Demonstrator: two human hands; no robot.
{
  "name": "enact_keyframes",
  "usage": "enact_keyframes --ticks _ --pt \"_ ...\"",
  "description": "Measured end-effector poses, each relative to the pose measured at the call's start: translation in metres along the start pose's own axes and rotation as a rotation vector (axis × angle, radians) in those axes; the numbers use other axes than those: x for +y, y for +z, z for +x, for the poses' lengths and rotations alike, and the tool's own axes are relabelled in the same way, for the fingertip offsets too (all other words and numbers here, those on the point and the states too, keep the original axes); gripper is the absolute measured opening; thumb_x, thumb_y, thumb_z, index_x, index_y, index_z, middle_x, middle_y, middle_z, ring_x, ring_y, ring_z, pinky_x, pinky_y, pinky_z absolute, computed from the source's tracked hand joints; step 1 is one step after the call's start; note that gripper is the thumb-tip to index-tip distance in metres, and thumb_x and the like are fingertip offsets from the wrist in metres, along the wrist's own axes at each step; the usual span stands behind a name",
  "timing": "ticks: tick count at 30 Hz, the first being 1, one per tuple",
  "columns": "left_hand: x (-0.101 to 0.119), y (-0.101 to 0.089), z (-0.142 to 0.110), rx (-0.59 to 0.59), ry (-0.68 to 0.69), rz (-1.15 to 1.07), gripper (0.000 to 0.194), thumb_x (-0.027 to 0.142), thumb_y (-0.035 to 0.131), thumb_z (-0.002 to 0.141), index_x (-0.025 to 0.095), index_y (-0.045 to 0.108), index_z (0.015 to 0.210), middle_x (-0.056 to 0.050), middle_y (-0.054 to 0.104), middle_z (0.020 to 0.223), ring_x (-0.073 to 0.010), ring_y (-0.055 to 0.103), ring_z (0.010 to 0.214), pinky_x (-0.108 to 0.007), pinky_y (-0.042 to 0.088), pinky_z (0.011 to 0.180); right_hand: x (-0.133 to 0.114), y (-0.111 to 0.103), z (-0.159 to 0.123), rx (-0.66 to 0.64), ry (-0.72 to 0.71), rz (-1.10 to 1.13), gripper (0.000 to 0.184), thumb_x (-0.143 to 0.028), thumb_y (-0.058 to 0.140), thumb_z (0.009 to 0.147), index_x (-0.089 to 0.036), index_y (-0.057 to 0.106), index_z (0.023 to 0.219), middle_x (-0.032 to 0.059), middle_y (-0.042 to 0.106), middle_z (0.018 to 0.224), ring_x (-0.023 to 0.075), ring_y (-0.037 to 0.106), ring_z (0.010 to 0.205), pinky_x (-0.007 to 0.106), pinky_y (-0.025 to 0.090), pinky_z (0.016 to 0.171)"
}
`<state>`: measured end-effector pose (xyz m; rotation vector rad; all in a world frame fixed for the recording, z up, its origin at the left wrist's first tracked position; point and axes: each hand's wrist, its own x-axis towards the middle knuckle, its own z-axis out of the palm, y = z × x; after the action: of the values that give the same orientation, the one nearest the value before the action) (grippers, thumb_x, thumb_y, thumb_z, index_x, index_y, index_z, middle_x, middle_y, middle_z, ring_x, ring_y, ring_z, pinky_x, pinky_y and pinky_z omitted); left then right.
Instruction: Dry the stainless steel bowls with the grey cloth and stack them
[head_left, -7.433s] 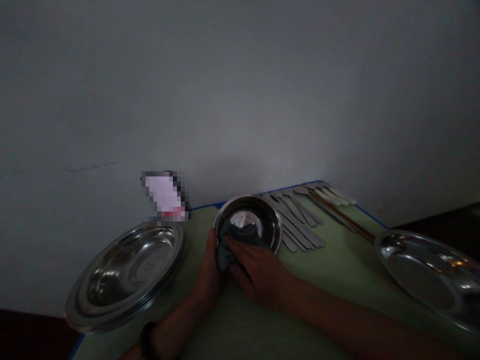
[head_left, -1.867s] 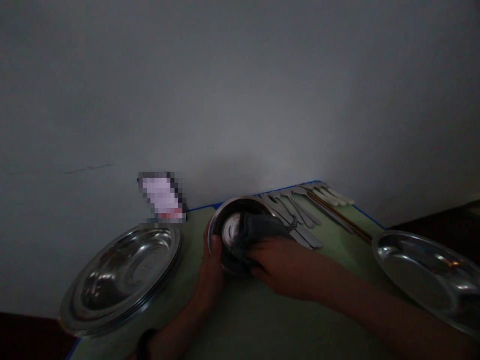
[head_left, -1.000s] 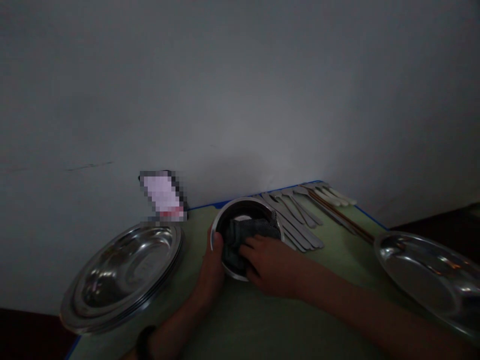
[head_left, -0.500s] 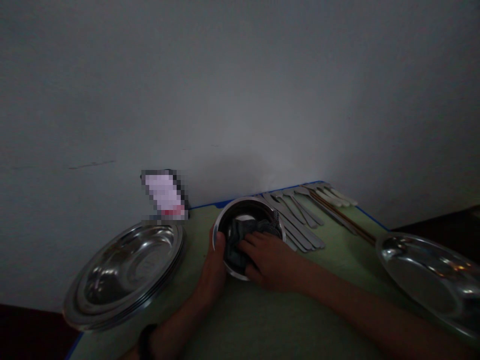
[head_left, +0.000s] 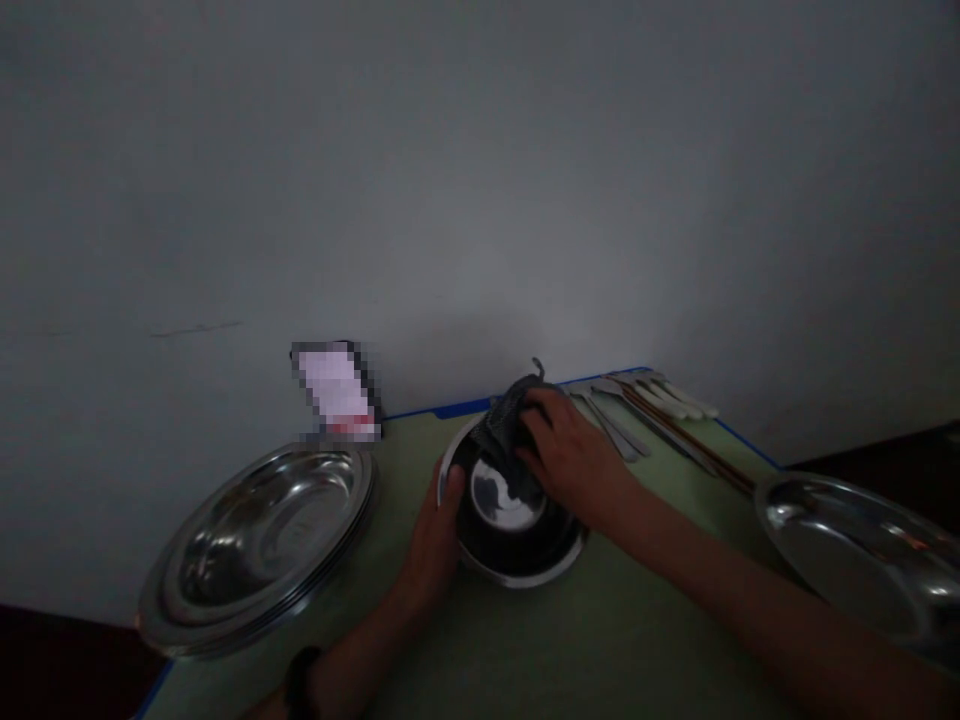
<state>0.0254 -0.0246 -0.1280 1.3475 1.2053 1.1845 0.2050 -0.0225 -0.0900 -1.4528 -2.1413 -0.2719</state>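
Observation:
A round metal bowl (head_left: 517, 570) is held above the green table, its shiny inside facing me. My left hand (head_left: 439, 525) grips its left rim, thumb over the edge and fingers behind. In my right hand (head_left: 570, 450) is a dark grey cloth (head_left: 499, 430), bunched at the bowl's far inner wall, with a loose corner sticking up past the rim. The right fingers are closed on the cloth. Just behind and right of the bowl lie forks and spoons (head_left: 611, 425), partly hidden by the bowl and my right hand.
Stacked oval metal dishes (head_left: 255, 540) stand at the left, and another metal dish (head_left: 847, 550) at the right. A phone with a blurred screen (head_left: 337, 385) leans against the wall (head_left: 480, 200). Brown chopsticks (head_left: 705, 450) and white-handled utensils (head_left: 679, 400) lie near the back edge.
My right hand has lifted the cloth from the bowl's bottom up to its far inner wall. The bowl has shifted slightly right and nearer, baring its shiny bottom.

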Motion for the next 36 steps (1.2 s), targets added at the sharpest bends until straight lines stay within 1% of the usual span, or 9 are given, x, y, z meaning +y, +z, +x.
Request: enact_keyframes --ticks 5,11,14,16,19,23,28,33,36 --pt "0.004 -0.001 -0.004 -0.076 -0.064 -0.078 0.05 0.043 0.054 0.083 0.016 0.058 0.125 -0.009 0.064 0.128 -0.0279 0.056 0.12 -0.041 0.038 0.106 0.007 0.017 -0.002 0.035 -0.042 0.114 0.049 -0.023 0.065 0.08 -0.013 0.044 0.123 0.0174 0.056 0.126 0.0296 0.055 0.115 0.045 0.047 0.094" --pt "0.007 0.0 -0.014 -0.196 -0.01 -0.102 0.053 0.04 0.06 0.08 0.021 0.055 0.129 -0.008 0.06 0.134 -0.0297 0.053 0.124 -0.042 0.039 0.106 0.005 0.004 0.0 0.024 0.089 0.056 0.035 -0.022 0.062 0.082 -0.017 0.052 0.116 0.0116 0.066 0.106 0.0265 0.064 0.091 0.037 0.049 0.073" --pt "0.011 0.003 -0.018 -0.092 0.031 -0.029 0.052 0.044 0.057 0.082 0.022 0.054 0.129 -0.007 0.059 0.134 -0.028 0.051 0.126 -0.041 0.037 0.108 0.012 -0.002 0.005 -0.048 0.191 0.104 0.017 -0.027 0.062 0.083 -0.018 0.058 0.097 0.0084 0.068 0.093 0.0238 0.065 0.079 0.033 0.045 0.065" --pt "0.014 0.004 -0.018 0.027 0.054 0.027 0.051 0.046 0.054 0.084 0.022 0.053 0.129 -0.007 0.059 0.134 -0.0272 0.05 0.127 -0.041 0.037 0.108 0.016 -0.002 0.008 -0.035 0.266 0.174 0.016 -0.031 0.062 0.083 -0.018 0.059 0.091 0.0083 0.068 0.087 0.0236 0.064 0.078 0.032 0.044 0.065" --pt "0.017 0.003 -0.015 0.184 0.109 0.078 0.048 0.044 0.049 0.087 0.022 0.05 0.129 -0.008 0.058 0.134 -0.027 0.051 0.126 -0.041 0.038 0.107 0.013 0.01 0.008 0.046 0.367 0.351 0.021 -0.035 0.057 0.085 -0.016 0.058 0.095 0.0106 0.068 0.089 0.0247 0.064 0.081 0.034 0.046 0.069" --pt "0.017 -0.001 -0.008 0.366 0.188 0.139 0.052 0.042 0.047 0.088 0.019 0.042 0.134 -0.012 0.055 0.134 -0.0272 0.048 0.128 -0.042 0.036 0.108 -0.004 0.04 -0.002 0.154 0.487 0.717 0.028 -0.031 0.044 0.088 -0.015 0.054 0.109 0.0138 0.067 0.107 0.0253 0.062 0.099 0.038 0.047 0.084" --pt "0.013 0.0 -0.006 0.31 0.173 0.128 0.062 0.035 0.059 0.079 0.018 0.036 0.135 -0.013 0.05 0.139 -0.0263 0.045 0.13 -0.039 0.034 0.11 -0.01 0.064 -0.012 0.153 0.652 0.939 0.03 -0.032 0.055 0.079 -0.018 0.06 0.106 0.0109 0.069 0.109 0.026 0.062 0.103 0.042 0.047 0.092" --pt "0.015 0.001 -0.011 0.231 0.117 0.008 0.056 0.03 0.061 0.075 0.023 0.048 0.13 -0.009 0.06 0.129 -0.0285 0.054 0.122 -0.041 0.042 0.103 0.003 0.066 -0.012 0.161 0.563 1.068 0.033 -0.036 0.066 0.072 -0.019 0.064 0.1 0.0089 0.071 0.103 0.0259 0.065 0.098 0.042 0.049 0.088" --pt "0.019 0.0 -0.014 0.259 0.074 -0.018 0.051 0.026 0.064 0.072 0.025 0.057 0.123 -0.006 0.066 0.122 -0.0294 0.056 0.12 -0.043 0.044 0.101 0.004 0.066 -0.012 0.125 0.53 1.069 0.033 -0.039 0.069 0.071 -0.018 0.066 0.096 0.009 0.073 0.099 0.0258 0.066 0.094 0.042 0.05 0.086"
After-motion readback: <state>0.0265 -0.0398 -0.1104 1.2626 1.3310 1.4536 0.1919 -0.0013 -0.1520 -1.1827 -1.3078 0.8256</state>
